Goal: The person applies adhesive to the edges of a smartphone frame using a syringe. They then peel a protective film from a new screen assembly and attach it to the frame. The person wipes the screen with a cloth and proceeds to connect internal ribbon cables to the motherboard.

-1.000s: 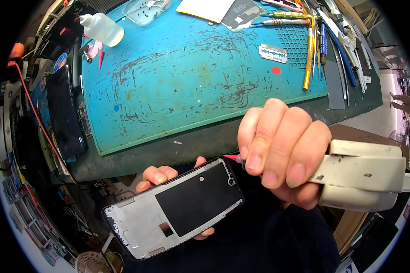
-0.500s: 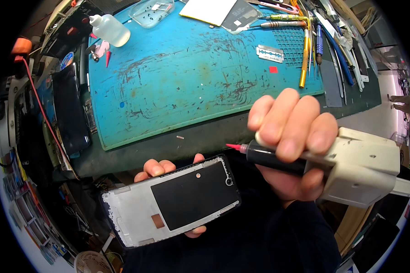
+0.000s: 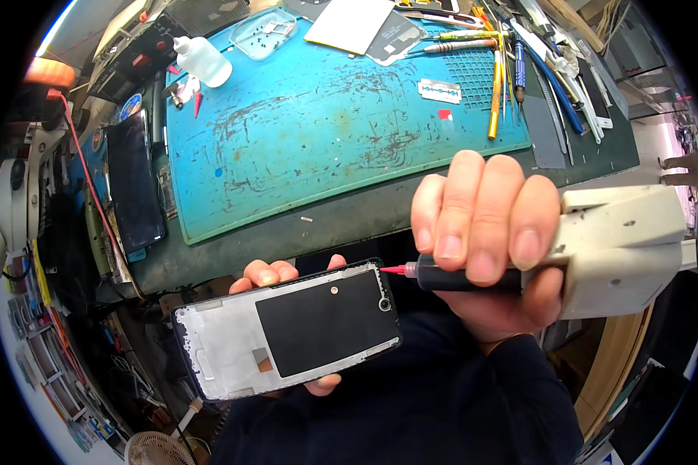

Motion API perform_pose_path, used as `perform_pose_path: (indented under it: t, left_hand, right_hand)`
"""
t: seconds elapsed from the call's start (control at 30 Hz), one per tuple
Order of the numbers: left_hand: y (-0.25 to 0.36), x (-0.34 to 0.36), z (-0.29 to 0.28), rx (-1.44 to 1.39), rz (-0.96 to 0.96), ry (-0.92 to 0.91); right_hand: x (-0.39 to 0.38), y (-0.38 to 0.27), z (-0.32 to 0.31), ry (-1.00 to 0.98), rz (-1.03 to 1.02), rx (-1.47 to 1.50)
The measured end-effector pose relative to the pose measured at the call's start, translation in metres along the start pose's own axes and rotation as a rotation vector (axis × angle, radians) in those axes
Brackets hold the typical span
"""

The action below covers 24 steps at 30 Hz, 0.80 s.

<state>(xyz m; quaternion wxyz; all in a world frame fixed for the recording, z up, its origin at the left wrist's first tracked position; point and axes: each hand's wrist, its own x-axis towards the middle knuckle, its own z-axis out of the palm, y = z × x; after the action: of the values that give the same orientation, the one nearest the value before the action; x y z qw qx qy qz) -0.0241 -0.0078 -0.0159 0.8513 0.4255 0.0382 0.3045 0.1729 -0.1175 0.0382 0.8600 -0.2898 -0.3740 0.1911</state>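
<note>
My left hand grips a phone frame from beneath, its fingertips showing along the upper and lower edges. The frame is silver-grey with a black rim, a large black patch, a small copper-coloured square and a round camera opening. My right hand is wrapped round a glue dispenser with a cream body and a black syringe barrel. Its pink tip is at the frame's upper right corner; whether it touches I cannot tell.
A scratched blue-green mat covers the bench. On it are a white bottle, a clear tray, a razor blade and a red square. Screwdrivers and tweezers crowd the right; a dark phone screen lies left.
The dispenser's pink tip has come down to the frame's upper right corner. The phone frame has shifted slightly up and left, and the view has moved a little.
</note>
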Motion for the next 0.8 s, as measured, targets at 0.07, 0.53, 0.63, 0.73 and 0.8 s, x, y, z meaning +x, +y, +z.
perform_pose_path:
  t: [0.07, 0.53, 0.63, 0.73, 0.8]
  left_hand:
    - [-0.001, -0.003, 0.000, -0.007, 0.001, 0.027]
    - [-0.011, 0.016, 0.005, 0.040, 0.199, -0.158]
    - [-0.012, 0.015, 0.007, 0.045, 0.207, -0.146]
    - [-0.013, 0.015, 0.006, 0.070, 0.207, -0.151]
    - [-0.011, 0.015, 0.006, 0.077, 0.195, -0.159]
  right_hand:
    - [0.000, 0.000, 0.002, 0.004, 0.022, -0.011]
    - [-0.005, 0.005, 0.002, 0.004, 0.022, -0.012]
    - [-0.004, 0.005, 0.002, -0.005, 0.027, -0.007]
    - [-0.005, 0.007, -0.001, -0.018, 0.012, -0.017]
    - [-0.005, 0.007, -0.001, -0.013, 0.012, -0.024]
